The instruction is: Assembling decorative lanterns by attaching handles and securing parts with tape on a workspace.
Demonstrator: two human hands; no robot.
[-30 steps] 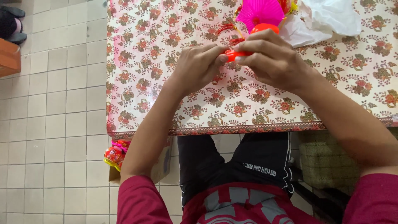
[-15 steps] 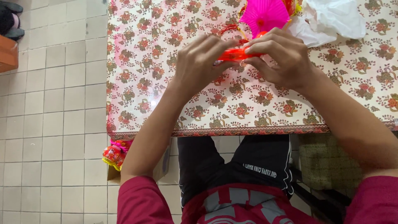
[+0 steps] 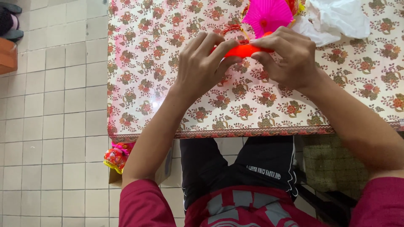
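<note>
Head view, only one avail. Person seated at table (image 3: 139, 105) covered w/ floral-print cloth, red and green blossoms on cream ground, ornamental border along near edge.

Left hand (image 3: 201, 67): fingers curled, thumb and fingertips pinched on left end of orange-red piece (image 3: 243, 50). Right hand (image 3: 289, 56): fingers bent over, pressed on right end of same piece. Piece is smooth, elongated, glossy; held horizontal between both hands, above tabletop toward far-centre of table. Cannot tell whether it touches the cloth. Middle section visible, both ends hidden under fingers.

Just behind hands: pink pleated paper fan-shape (image 3: 267, 14), partly cut off by top edge of view; right hand's fingers near its lower edge. Red cord (image 3: 232, 28) lies in loops on cloth just left of pink shape, close behind the orange-red piece. White crumpled plastic bag (image 3: 336, 19) at far right of table, beside pink shape.

Below table: tiled floor (image 3: 54, 105), pale square tiles. Small red-and-yellow ornament w/ pink ribbon (image 3: 116, 154) sits by left forearm, below table's near left corner, in or on a cardboard box; exact seating unclear. Dark shoe (image 3: 9, 19) top left on floor, well apart. Person's lap shows dark shorts, maroon sleeves.
</note>
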